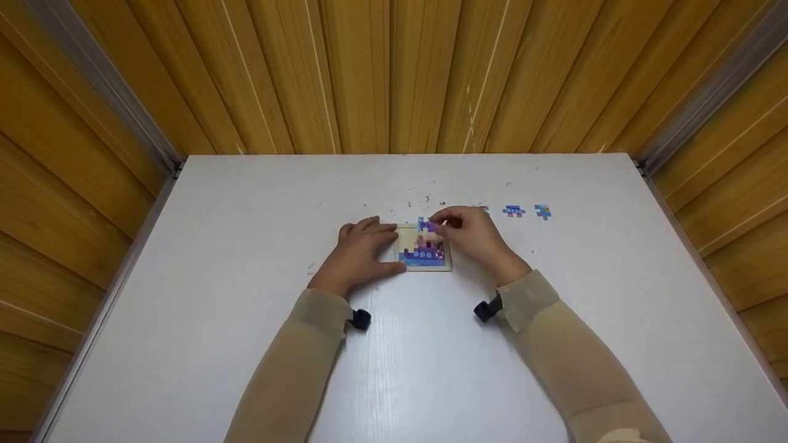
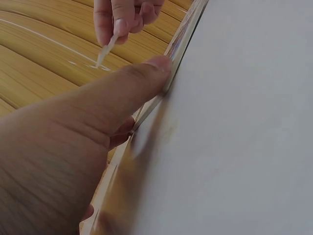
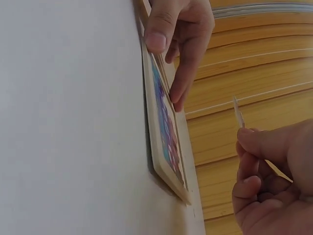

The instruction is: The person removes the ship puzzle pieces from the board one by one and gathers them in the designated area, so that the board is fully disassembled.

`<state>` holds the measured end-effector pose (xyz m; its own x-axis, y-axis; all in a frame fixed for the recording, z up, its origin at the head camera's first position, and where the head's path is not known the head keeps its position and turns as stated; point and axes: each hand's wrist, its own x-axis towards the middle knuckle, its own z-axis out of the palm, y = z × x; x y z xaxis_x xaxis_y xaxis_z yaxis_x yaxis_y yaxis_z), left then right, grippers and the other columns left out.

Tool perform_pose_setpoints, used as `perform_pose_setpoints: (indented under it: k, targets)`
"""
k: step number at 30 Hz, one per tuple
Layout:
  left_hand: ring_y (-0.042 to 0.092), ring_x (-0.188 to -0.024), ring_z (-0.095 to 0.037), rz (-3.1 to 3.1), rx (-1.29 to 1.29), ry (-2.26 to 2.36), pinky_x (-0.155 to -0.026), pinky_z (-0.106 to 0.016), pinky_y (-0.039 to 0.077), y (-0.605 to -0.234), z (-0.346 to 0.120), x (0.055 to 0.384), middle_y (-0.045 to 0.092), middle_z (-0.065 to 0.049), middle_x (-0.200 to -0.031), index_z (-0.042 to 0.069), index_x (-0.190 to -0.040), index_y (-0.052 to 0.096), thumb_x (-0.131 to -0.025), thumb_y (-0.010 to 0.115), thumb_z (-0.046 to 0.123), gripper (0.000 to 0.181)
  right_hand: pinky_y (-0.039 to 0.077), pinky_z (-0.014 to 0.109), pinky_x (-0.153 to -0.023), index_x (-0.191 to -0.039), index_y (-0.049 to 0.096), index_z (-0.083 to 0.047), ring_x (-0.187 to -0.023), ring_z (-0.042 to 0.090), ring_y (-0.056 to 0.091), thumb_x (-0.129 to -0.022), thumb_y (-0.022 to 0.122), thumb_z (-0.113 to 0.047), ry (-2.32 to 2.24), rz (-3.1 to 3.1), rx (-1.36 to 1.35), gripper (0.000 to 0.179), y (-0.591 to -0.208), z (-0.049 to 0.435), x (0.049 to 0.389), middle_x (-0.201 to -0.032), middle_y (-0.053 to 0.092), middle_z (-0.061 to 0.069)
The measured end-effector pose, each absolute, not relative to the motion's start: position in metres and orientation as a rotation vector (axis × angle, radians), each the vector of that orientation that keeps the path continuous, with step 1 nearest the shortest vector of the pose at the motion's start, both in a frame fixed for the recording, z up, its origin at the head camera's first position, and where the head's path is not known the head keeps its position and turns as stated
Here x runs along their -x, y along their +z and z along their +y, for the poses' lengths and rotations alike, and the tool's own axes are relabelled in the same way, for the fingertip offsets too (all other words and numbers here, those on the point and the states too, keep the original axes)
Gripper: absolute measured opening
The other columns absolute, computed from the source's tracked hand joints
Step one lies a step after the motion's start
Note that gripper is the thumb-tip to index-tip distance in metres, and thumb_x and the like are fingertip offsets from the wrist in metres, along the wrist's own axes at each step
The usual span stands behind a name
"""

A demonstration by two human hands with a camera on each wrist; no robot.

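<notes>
A small square jigsaw board [image 1: 428, 269] with a pale wooden rim lies on the table, its lower part filled with a purple and blue boat picture. My left hand [image 1: 358, 253] rests at its left side, the thumb against the near corner and the fingers along the upper left rim, rather straight. Above the board's far right part, my right hand [image 1: 475, 237] pinches a purple and blue jigsaw piece [image 1: 424, 225] between thumb and forefinger. The right wrist view shows this thin piece [image 3: 238, 112] tilted and raised clear of the board.
To the right on the white table [image 1: 246, 215] lie two loose jigsaw pieces, one blue [image 1: 513, 211] and one multicoloured [image 1: 542, 211]. Another piece [image 1: 484, 209] is partly hidden behind my right hand. Small dark specks lie beyond the board. Yellow wood-look panels [image 1: 394, 74] stand behind the table.
</notes>
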<state>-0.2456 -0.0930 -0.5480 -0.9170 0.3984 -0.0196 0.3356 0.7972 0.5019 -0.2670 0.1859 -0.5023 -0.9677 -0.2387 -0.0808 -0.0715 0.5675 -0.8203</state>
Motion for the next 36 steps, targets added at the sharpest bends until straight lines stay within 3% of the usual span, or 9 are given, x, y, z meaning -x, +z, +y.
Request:
perform_pose_setpoints:
  k: [6, 16, 29, 36]
  targets:
    - [0.028, -0.176, -0.023, 2.851, -0.565, 0.774, -0.144, -0.057, 0.017, -0.548, -0.094, 0.244, 0.053, 0.010, -0.176, 0.028, -0.164, 0.062, -0.094, 0.087, 0.063, 0.082, 0.055, 0.037, -0.100, -0.130, 0.084, -0.016, -0.116, 0.026, 0.063, -0.108, 0.078, -0.015, -1.338, 2.660, 0.226, 0.023, -0.497, 0.217, 0.266, -0.135, 0.080, 0.007]
    - [0.029, -0.175, -0.025, 2.846, -0.590, 0.774, -0.143, -0.058, 0.018, -0.547, -0.093, 0.246, 0.054, 0.007, -0.176, 0.025, -0.163, 0.064, -0.094, 0.087, 0.062, 0.081, 0.054, 0.012, -0.086, -0.127, 0.085, -0.010, -0.113, 0.023, 0.066, -0.104, 0.083, -0.011, -1.377, 2.720, 0.158, 0.024, -0.500, 0.263, 0.266, -0.141, 0.080, 0.013]
    - [0.031, -0.175, -0.027, 2.847, -0.595, 0.768, -0.143, -0.059, 0.018, -0.547, -0.096, 0.245, 0.055, 0.005, -0.175, 0.025, -0.164, 0.063, -0.094, 0.088, 0.062, 0.083, 0.056, 0.020, -0.090, -0.136, 0.083, -0.016, -0.122, 0.027, 0.062, -0.106, 0.082, -0.018, -1.257, 2.631, 0.070, 0.031, -0.510, 0.283, 0.270, -0.141, 0.077, 0.014]
    - [0.031, -0.175, -0.026, 2.848, -0.610, 0.766, -0.142, -0.060, 0.018, -0.549, -0.097, 0.247, 0.055, 0.005, -0.175, 0.023, -0.163, 0.063, -0.094, 0.087, 0.063, 0.084, 0.057, 0.025, -0.085, -0.133, 0.084, -0.020, -0.115, 0.027, 0.060, -0.108, 0.079, -0.021, -1.191, 2.595, 0.008, 0.026, -0.513, 0.288, 0.270, -0.139, 0.076, 0.010]
